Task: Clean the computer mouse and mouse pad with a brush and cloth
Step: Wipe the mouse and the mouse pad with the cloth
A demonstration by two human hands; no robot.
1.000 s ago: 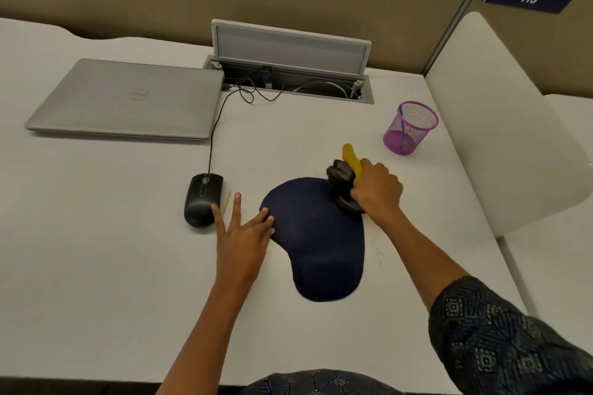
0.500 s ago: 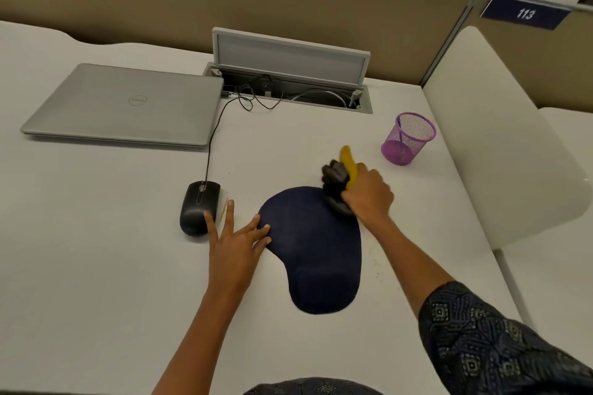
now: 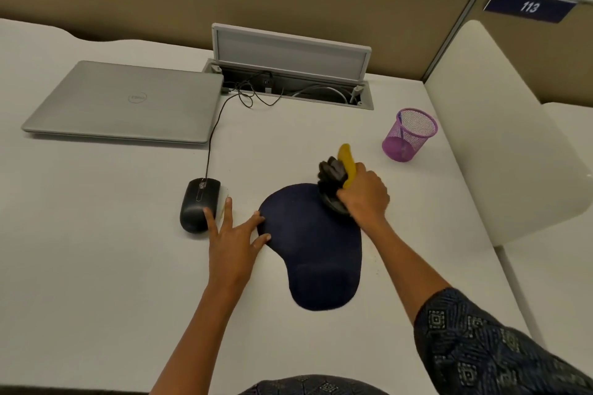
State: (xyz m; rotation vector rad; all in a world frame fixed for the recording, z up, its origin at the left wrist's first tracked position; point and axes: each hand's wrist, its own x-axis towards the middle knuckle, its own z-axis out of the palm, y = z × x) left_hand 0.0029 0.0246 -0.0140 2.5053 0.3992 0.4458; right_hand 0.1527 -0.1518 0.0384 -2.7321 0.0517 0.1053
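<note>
Two hands at work. Right hand (image 3: 364,194): fist closed around yellow-handled brush (image 3: 348,163), dark bristles on the far right edge of the navy mouse pad (image 3: 311,247); brush has stayed at that corner over the last second, so sweeping is confined there. Left hand (image 3: 232,234): flat, fingers spread, holding nothing, bracing the pad's left edge. Mouse (image 3: 197,204): on bench (image 3: 96,234), just beside left hand, apparently untouched. Cloth: not identifiable.
</note>
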